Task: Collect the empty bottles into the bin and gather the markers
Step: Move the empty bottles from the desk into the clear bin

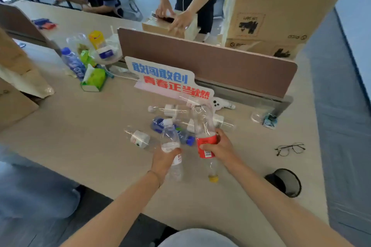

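My left hand point(163, 159) grips a small clear bottle with a white cap point(170, 142) above the desk. My right hand point(219, 146) grips a larger clear bottle with a red label point(205, 143), held neck-down so its yellow cap points toward me. Behind the hands several empty bottles lie on their sides: a clear one with a white label point(139, 138), a blue-labelled one point(160, 124) and clear ones point(170, 110) near the sign. A black mesh bin point(286, 182) stands on the floor past the desk's right edge. No markers are visible.
A printed sign point(166, 78) leans on the brown desk divider point(210, 60). Glasses point(290, 149) lie on the desk point(80, 136) at right. Tissues, a blue bottle point(73, 64) and snack items crowd the back left. Cardboard boxes point(277, 12) and two people stand beyond.
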The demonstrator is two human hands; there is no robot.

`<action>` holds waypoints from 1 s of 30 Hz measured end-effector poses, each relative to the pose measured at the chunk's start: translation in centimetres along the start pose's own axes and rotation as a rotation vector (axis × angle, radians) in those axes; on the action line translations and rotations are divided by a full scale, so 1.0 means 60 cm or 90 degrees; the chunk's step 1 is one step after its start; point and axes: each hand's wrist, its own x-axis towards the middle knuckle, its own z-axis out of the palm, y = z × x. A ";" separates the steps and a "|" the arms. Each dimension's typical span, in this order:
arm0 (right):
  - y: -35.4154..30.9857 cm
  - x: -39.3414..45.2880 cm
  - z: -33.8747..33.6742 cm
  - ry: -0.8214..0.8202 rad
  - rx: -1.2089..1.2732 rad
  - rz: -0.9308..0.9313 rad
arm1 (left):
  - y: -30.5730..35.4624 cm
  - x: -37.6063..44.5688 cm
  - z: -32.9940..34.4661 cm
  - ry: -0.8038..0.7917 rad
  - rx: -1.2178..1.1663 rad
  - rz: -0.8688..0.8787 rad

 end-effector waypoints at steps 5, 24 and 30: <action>0.021 -0.058 -0.135 0.086 0.090 -0.004 | 0.025 -0.031 0.142 -0.122 0.038 0.003; 0.335 -0.447 -0.591 0.547 0.351 0.100 | -0.114 -0.349 0.674 -0.535 0.266 -0.018; 0.441 -0.523 -0.661 0.605 0.360 0.177 | -0.180 -0.403 0.745 -0.589 0.398 -0.037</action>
